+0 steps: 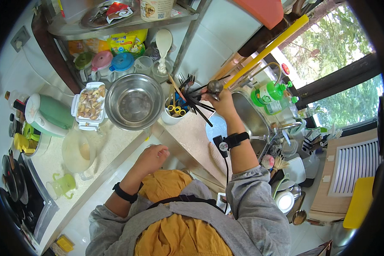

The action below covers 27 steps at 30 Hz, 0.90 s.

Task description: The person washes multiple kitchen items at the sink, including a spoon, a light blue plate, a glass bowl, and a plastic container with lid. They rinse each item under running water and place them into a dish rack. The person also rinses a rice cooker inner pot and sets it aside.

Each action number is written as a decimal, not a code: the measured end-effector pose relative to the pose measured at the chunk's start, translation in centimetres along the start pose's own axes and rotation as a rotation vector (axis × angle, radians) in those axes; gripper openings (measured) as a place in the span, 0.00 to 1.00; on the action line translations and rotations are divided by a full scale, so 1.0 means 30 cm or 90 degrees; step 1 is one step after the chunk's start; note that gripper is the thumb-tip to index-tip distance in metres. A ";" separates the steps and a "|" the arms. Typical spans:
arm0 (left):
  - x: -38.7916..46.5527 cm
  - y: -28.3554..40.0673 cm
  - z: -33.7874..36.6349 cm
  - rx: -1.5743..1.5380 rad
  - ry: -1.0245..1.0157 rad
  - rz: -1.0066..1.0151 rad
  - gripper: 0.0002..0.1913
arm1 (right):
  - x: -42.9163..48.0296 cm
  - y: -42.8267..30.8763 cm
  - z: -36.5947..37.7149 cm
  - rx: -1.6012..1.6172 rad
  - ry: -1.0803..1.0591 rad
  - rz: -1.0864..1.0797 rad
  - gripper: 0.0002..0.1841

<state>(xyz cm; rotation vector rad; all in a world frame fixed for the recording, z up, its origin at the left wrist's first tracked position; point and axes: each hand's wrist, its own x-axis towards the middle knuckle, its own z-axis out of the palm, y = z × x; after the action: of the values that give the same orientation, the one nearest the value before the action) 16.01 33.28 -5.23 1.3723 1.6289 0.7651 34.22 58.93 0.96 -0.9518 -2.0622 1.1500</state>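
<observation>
My right hand (220, 100) reaches over the counter's corner near the sink, its fingers around a dark metal ladle or large spoon (215, 87). Several black utensil handles (198, 102) fan out beside these fingers, above a white utensil holder (172, 119) with forks and yellow-ringed scissors (176, 110); which of them I grip cannot be told. My left hand (152, 158) hangs empty in front of the counter edge, fingers loosely curled. To the left of the holder stands an empty stainless steel bowl (134, 102), beside a lidless plastic box of garlic cloves (90, 104).
A steel sink (254, 128) lies at the right, with green detergent bottles (268, 93) behind it. At the left are a green kettle (48, 115), a translucent pitcher (78, 152) and a green cup (60, 186). A metal shelf (121, 28) overhangs the back.
</observation>
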 end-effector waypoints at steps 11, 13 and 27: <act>0.018 0.028 0.017 -0.009 -0.029 -0.007 0.13 | -0.010 -0.015 0.019 0.117 0.057 0.128 0.33; 0.048 0.049 0.044 -0.023 -0.063 -0.014 0.13 | -0.072 0.005 -0.038 0.132 0.059 0.172 0.27; 0.253 0.200 0.357 -0.049 -0.223 -0.051 0.14 | -0.860 0.668 -0.451 0.078 0.106 0.789 0.17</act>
<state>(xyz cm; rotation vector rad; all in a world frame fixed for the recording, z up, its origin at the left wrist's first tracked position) 27.98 41.23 -6.52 1.2946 1.3558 0.5011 65.31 51.76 -14.27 -2.2738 -1.1207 1.6144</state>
